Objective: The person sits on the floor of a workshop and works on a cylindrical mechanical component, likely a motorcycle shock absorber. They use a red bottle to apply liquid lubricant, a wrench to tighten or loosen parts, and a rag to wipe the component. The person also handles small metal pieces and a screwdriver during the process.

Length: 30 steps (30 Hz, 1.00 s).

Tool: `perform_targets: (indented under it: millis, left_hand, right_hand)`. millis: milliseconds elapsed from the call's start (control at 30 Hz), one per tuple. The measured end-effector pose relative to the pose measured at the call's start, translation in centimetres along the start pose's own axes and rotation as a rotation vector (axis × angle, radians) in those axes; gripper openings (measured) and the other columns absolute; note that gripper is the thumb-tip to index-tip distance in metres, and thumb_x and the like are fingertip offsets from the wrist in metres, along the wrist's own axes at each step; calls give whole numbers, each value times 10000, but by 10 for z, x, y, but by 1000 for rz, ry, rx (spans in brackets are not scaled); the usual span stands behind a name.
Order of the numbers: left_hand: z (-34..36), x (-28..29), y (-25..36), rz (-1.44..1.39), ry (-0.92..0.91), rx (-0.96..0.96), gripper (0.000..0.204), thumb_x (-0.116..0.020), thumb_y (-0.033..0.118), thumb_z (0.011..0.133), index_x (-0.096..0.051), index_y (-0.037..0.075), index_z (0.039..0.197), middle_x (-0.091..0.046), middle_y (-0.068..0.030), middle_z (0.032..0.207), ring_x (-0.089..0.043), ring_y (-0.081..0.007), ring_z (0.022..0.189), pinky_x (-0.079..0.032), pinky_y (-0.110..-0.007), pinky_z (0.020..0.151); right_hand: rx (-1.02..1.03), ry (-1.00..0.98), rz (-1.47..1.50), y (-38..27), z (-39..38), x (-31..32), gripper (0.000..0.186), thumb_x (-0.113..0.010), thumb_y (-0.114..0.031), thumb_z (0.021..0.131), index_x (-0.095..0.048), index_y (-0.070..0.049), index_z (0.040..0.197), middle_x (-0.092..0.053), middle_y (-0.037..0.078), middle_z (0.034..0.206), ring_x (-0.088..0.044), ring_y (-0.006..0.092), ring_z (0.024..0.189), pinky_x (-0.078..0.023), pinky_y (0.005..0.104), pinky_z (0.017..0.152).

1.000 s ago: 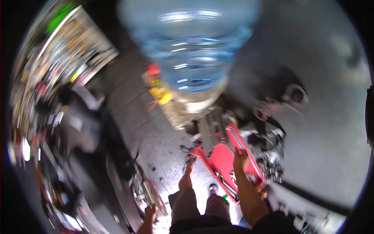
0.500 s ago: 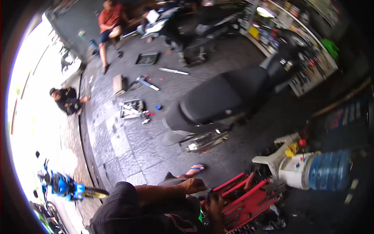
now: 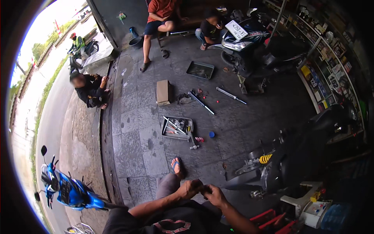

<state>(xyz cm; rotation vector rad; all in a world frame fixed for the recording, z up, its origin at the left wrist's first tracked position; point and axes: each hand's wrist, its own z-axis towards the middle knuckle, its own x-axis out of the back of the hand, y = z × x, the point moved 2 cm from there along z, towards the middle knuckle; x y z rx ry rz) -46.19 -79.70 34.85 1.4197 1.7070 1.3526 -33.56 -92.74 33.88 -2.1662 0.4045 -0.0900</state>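
My left hand [image 3: 189, 189] and my right hand [image 3: 215, 196] meet in front of my body, fingers closed. Something small and dark is between them, too hidden to name. Beyond my sandalled foot [image 3: 177, 165] lies a grey tray [image 3: 165, 134] of mixed tools, and a hammer [image 3: 193, 141] rests by its right edge. A small blue cap [image 3: 212, 134] and red bits are on the floor nearby. Farther off lie two fork tubes, one dark and silver [image 3: 201, 103] and one silver [image 3: 231, 95].
To my right stands a motorbike [image 3: 288, 163] with a yellow spring, then a red rack [image 3: 269, 220] and a water bottle [image 3: 335, 216]. A cardboard box [image 3: 163, 92] and a dark pan [image 3: 200, 70] lie ahead. Several people sit around; a blue motorbike [image 3: 70, 191] is at left.
The view has swung to the right-hand bike's left, taking in more floor. My right hand has left the red rack and come up to meet my left.
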Motion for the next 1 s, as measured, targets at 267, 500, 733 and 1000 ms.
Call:
perform_targets:
  millis: [267, 500, 733, 1000]
  left_hand:
    - [84, 305, 14, -150, 592, 298, 313, -614, 281, 965, -660, -18, 879, -654, -61, 688, -549, -95, 556, -447, -284, 530]
    - [201, 522, 43, 89, 605, 143, 351, -597, 313, 995, -652, -19, 899, -649, -63, 698, -560, -98, 583, -456, -270, 554]
    - [365, 687, -76, 110, 683, 697, 294, -620, 252, 939, -674, -35, 902, -661, -113, 676, -616, -157, 547, -477, -298, 477]
    - [625, 784, -20, 546, -22, 77, 328, -636, 285, 964, -673, 43, 746, -674, -98, 665, -634, -218, 555, -468, -377, 530]
  right_hand:
    - [38, 381, 284, -100, 191, 0, 108, -569, -131, 976, -567, -36, 1026, -643, 61, 766, -616, 127, 609, -507, 271, 535]
    - [-250, 783, 242, -34, 302, 79, 173, -546, -190, 983, -541, -61, 868, -586, 67, 675, -578, 149, 505, -437, 304, 423]
    - [-247, 945, 580, -135, 536, 79, 323, -579, -312, 1002, -614, -26, 858, -530, 45, 545, -551, 166, 416, -417, 312, 381]
    - [143, 1319, -647, -251, 622, 14, 280, -538, -302, 1002, -627, -53, 909, -610, 43, 637, -636, 269, 597, -505, 405, 569]
